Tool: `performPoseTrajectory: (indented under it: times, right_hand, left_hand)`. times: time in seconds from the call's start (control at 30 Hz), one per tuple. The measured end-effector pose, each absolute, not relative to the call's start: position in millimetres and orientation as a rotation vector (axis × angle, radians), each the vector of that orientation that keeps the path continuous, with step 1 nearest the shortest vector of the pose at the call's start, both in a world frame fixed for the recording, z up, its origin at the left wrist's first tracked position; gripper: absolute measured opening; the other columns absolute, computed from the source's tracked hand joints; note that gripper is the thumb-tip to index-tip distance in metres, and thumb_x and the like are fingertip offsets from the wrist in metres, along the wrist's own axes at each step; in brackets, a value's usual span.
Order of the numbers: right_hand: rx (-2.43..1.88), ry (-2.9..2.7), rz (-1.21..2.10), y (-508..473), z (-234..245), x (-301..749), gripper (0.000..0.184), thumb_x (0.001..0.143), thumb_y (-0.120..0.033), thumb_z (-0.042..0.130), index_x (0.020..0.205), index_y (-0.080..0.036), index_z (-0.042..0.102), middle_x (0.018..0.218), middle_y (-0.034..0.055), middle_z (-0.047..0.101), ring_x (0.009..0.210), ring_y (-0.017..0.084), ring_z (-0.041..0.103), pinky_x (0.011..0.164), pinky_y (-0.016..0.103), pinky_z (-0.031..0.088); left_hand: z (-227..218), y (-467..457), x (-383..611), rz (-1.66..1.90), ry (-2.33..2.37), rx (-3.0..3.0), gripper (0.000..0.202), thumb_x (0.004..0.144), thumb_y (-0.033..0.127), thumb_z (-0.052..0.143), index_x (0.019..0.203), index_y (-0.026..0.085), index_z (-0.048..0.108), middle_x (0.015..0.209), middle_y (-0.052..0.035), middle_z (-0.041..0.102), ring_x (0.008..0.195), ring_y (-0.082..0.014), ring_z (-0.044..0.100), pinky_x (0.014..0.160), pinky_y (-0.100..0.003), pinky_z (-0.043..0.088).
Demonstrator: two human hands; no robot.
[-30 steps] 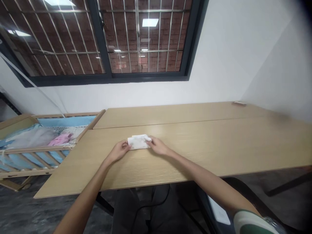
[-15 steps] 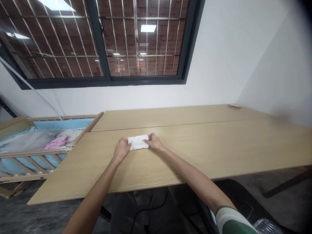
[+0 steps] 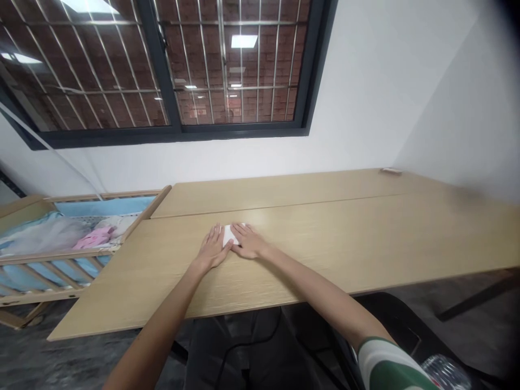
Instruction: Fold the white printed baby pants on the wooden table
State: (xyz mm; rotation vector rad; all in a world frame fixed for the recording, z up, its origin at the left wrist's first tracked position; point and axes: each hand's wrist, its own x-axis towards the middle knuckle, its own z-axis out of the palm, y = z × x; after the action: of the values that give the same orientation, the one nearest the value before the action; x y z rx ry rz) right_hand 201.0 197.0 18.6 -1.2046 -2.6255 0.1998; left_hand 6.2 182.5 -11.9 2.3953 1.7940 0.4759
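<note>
A small folded white cloth (image 3: pixel 228 234) lies on the light wooden table (image 3: pixel 365 238), mostly covered by both hands. My left hand (image 3: pixel 213 250) lies flat on its left part with fingers stretched out. My right hand (image 3: pixel 247 243) lies flat on its right part, fingers also stretched out and pointing left. Only a narrow strip of the cloth shows between the two hands.
A wooden baby cot (image 3: pixel 60 238) with blue bedding and a pink garment (image 3: pixel 97 236) stands at the table's left. A small flat object (image 3: pixel 390 171) lies at the far right of the table. A plastic bottle (image 3: pixel 444 372) shows at the bottom right. A barred window (image 3: pixel 162 70) is above.
Both hands went from holding the cloth's two ends to lying flat on top of it, coming closer together. The visible cloth shrank to a narrow strip.
</note>
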Motion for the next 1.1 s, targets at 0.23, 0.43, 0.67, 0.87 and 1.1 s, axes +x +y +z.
performPoseTrajectory:
  times: [0.23, 0.43, 0.67, 0.87, 1.1]
  right_hand:
    - [-1.233, -2.632, 0.21, 192.7, 21.7, 229.3, 0.09, 0.098, -0.069, 0.025, 0.161, -0.005, 0.02, 0.167, 0.0174, 0.015, 0.156, 0.03, 0.01, 0.126, 0.046, 0.012]
    - [-1.003, -2.626, 0.112, 199.3, 22.4, 233.8, 0.08, 0.095, -0.058, 0.047, 0.156, -0.008, 0.035, 0.163, 0.0192, 0.03, 0.152, 0.033, 0.023, 0.124, 0.049, 0.017]
    - [-1.063, -2.514, 0.145, 213.4, 21.4, 225.1, 0.058, 0.081, -0.023, 0.058, 0.139, -0.013, 0.056, 0.145, 0.0168, 0.055, 0.135, 0.03, 0.049, 0.114, 0.046, 0.033]
    - [-1.038, -2.391, 0.265, 224.8, 62.2, 219.4, 0.025, 0.078, -0.02, 0.059, 0.103, -0.017, 0.064, 0.106, 0.0095, 0.07, 0.102, 0.025, 0.062, 0.094, 0.037, 0.045]
    - [-0.977, -2.098, 0.948, 241.4, 100.1, 212.9, 0.046, 0.08, -0.026, 0.066, 0.122, -0.018, 0.048, 0.081, -0.0018, 0.063, 0.072, 0.016, 0.06, 0.064, 0.025, 0.046]
  left_hand:
    - [-1.2, 175.8, -0.8, 0.441, 1.766, 2.546, 0.081, 0.099, 0.064, 0.027, 0.157, 0.007, 0.024, 0.166, -0.0197, 0.016, 0.155, -0.0343, 0.009, 0.123, -0.051, 0.02]
    - [8.3, 174.6, -1.7, 0.465, 1.655, 2.642, 0.074, 0.095, 0.06, 0.045, 0.149, 0.009, 0.04, 0.159, -0.0215, 0.035, 0.147, -0.0347, 0.034, 0.12, -0.049, 0.028]
    - [17.8, 176.7, 4.9, 0.509, 1.753, 2.471, 0.061, 0.09, 0.038, 0.056, 0.144, 0.014, 0.045, 0.149, -0.0187, 0.051, 0.136, -0.0324, 0.049, 0.114, -0.044, 0.034]
    - [51.8, 168.0, -2.0, 0.731, 1.77, 2.342, 0.03, 0.091, 0.02, 0.046, 0.113, 0.018, 0.066, 0.116, -0.0143, 0.07, 0.114, -0.0293, 0.063, 0.105, -0.041, 0.041]
    - [45.9, 130.6, -9.0, 0.968, 1.766, 1.981, 0.047, 0.097, 0.045, 0.049, 0.131, 0.013, 0.045, 0.108, -0.0118, 0.073, 0.095, -0.0218, 0.071, 0.081, -0.031, 0.055]
